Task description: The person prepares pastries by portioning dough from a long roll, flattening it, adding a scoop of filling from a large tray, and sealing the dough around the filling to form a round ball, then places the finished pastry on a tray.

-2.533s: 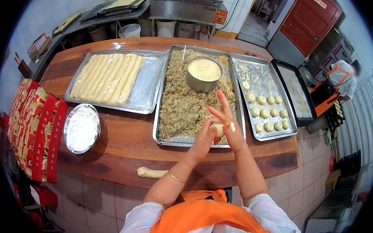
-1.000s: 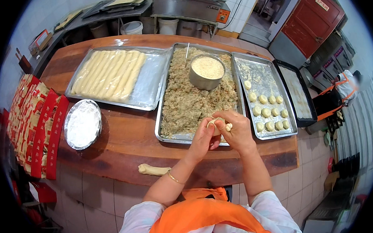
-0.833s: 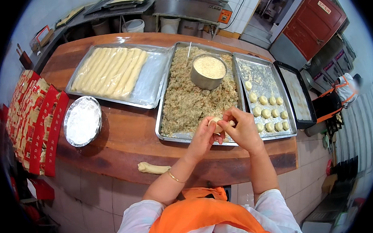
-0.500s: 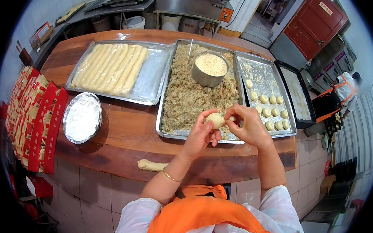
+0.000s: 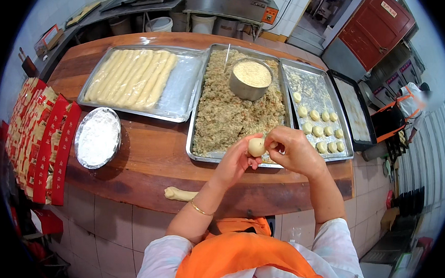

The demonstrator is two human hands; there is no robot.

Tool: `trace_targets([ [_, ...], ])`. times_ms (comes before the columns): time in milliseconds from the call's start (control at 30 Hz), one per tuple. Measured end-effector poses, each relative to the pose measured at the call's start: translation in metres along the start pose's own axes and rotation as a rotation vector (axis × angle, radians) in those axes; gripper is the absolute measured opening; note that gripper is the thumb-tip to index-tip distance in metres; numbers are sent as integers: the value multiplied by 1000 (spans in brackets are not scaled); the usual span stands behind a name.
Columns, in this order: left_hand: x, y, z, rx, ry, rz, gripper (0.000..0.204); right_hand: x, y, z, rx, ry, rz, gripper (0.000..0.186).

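Note:
In my left hand (image 5: pixel 237 158), curled fingers cradle a pale, round dough ball (image 5: pixel 256 147) above the near edge of the filling tray. My right hand (image 5: pixel 292 148) is closed in a pinch right beside the ball, with what looks like a small bit of dough between its fingertips. Under and beyond both hands, the large metal tray (image 5: pixel 189 142) holds a crumbly brownish filling (image 5: pixel 224 94). A round metal container (image 5: pixel 248 92) of pale grains (image 5: pixel 252 73) rests on that filling. Nearer my left forearm, a short dough length (image 5: pixel 180 194) lies by the table's front edge.
Long dough rolls (image 5: pixel 131 78) under plastic fill much of a tray (image 5: pixel 176 118) at left. A bowl of white flour (image 5: pixel 97 138) stands nearer. Dough balls (image 5: pixel 318 130) sit on the right tray (image 5: pixel 351 153), beside a dark tray (image 5: pixel 365 145). A person (image 5: pixel 411 105) works far right.
My right fingers have closed in against the dough ball and turned slightly, hiding more of the small bit of dough. The left hand keeps its hold, shifting very little.

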State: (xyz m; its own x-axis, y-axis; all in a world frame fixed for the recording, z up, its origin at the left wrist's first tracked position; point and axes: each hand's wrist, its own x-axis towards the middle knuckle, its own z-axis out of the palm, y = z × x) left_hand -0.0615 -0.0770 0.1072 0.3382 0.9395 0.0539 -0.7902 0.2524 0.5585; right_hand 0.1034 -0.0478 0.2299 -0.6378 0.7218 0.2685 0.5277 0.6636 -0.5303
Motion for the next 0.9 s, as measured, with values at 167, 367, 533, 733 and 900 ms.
trace_targets([
  [167, -6, 1, -4, 157, -21, 31, 47, -1, -5, -4, -7, -2, -12, 13],
  [367, -8, -3, 0, 185, 37, 25, 47, -7, -13, -6, -18, -50, -54, 15],
  [533, -22, 2, 2, 49, -66, 45, 41, -11, -21, -5, -29, -60, -17, 14],
  [733, -32, -2, -4, 130, -106, 5, 42, -21, -27, -3, -21, -31, -84, 14],
  [900, -40, 4, 2, 150, -151, -125, 46, -33, -37, -1, -172, -84, -129, 16],
])
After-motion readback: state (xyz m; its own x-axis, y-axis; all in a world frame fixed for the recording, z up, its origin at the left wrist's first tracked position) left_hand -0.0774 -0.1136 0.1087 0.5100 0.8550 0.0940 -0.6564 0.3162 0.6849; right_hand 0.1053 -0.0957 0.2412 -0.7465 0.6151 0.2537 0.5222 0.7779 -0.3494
